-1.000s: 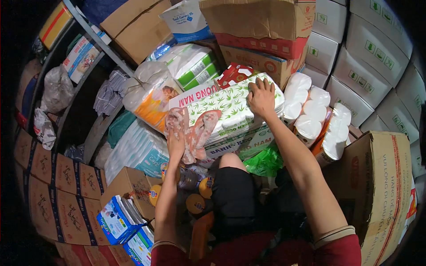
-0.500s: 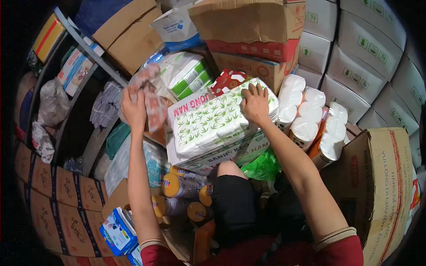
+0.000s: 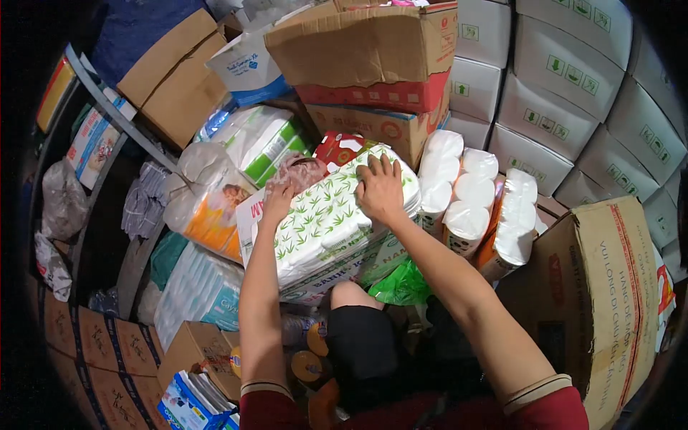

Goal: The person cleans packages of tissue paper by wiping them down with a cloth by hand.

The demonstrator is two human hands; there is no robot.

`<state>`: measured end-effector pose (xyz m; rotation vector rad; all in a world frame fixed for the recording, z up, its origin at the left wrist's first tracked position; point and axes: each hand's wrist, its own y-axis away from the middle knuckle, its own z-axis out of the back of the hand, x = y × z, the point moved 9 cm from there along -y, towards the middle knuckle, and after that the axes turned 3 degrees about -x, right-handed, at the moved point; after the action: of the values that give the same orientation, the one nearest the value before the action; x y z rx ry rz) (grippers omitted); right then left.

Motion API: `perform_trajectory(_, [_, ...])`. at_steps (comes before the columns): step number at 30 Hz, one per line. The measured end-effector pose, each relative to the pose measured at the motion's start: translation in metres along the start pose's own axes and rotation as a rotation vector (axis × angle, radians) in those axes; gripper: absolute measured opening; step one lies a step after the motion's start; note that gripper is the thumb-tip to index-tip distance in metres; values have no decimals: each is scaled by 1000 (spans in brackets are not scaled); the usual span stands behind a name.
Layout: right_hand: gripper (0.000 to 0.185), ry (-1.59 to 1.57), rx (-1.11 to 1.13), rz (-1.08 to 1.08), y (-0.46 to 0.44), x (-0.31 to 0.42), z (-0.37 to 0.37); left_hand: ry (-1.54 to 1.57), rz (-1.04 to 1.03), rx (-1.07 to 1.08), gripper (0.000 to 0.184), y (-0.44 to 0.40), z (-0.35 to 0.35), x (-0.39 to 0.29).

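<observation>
A white package printed with green leaves [image 3: 322, 215] lies on top of a printed carton [image 3: 337, 276] in front of me. My right hand [image 3: 381, 188] rests spread out on the package's upper right side, holding nothing. At the package's far left edge, my left hand [image 3: 278, 206] has its fingers closed on a crumpled, pinkish see-through plastic bag [image 3: 299, 170]. Part of the bag is hidden behind the fingers. Just beyond sits a red package with white dots [image 3: 338, 150].
Paper-roll packs [image 3: 479, 190] stand to the right, beside a large brown carton [image 3: 555, 279]. White boxes [image 3: 559, 72] are stacked behind. Tissue packs [image 3: 258, 143] and an orange pack [image 3: 208, 226] lie left. Yellow-lidded jars [image 3: 308, 365] sit by my knee, near a green plastic bag [image 3: 401, 283].
My left hand has moved right and down with the plastic bag, from above the left side onto the package's edge. My right hand stays on the package. The view has shifted slightly.
</observation>
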<state>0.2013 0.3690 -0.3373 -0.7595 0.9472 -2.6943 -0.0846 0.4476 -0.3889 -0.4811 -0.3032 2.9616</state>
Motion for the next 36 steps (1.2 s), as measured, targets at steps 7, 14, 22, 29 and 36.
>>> perform_trajectory(7, [32,16,-4,2,0,0,-1,284,50,-408,50,49,83,15])
perform_trajectory(14, [35,12,-8,11,1,1,-3,-80,536,-158,66,154,63,165])
perform_trajectory(22, [37,-112,-100,44,3,-2,2,1208,708,46,66,183,8,61])
perform_trajectory(29, [43,-137,-239,-203,-22,-65,24,1384,621,141,50,197,18,27])
perform_trajectory(36, [87,-610,521,-816,33,-153,-38,1583,737,73,47,217,11,31])
